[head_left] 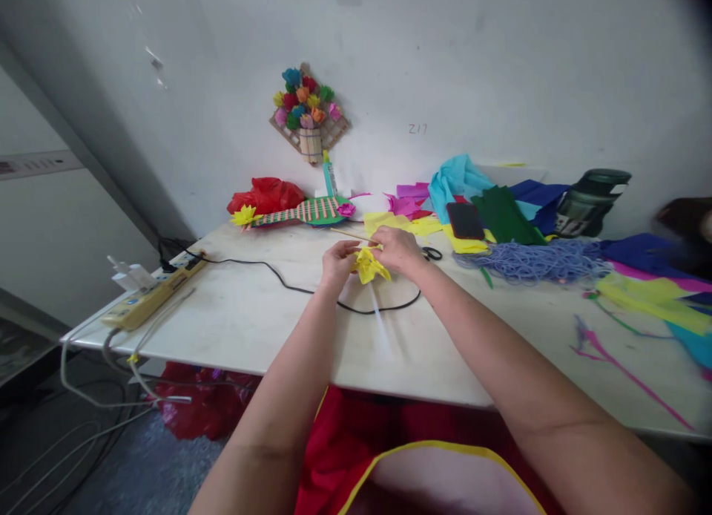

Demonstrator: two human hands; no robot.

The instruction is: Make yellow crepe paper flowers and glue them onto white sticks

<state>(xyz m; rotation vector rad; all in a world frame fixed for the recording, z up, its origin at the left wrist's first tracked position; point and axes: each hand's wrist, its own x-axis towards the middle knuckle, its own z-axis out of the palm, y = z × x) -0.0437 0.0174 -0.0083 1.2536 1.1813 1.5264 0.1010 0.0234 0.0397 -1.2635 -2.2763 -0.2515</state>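
Note:
Between my two hands, over the middle of the table, is a crinkled yellow paper flower (371, 267). My left hand (338, 263) pinches its left side, with the fingertips partly hidden. Fingers bent, my right hand (397, 248) is closed at the flower's upper right. A thin wooden stick (350, 234) juts leftward from the right fingers, which seem to grip it; its other end is hidden. Just below the flower, a translucent white glue stick (381, 326) points toward me. Black-handled scissors (432, 254) lie beside my right hand.
A black cable (278, 275) crosses the table (250, 337) from the power strip (136, 300). A green paper-covered guitar shape (320, 211) lies behind. To the right are a phone (466, 221), blue-purple strings (528, 263), coloured paper and a dark green jar (589, 203).

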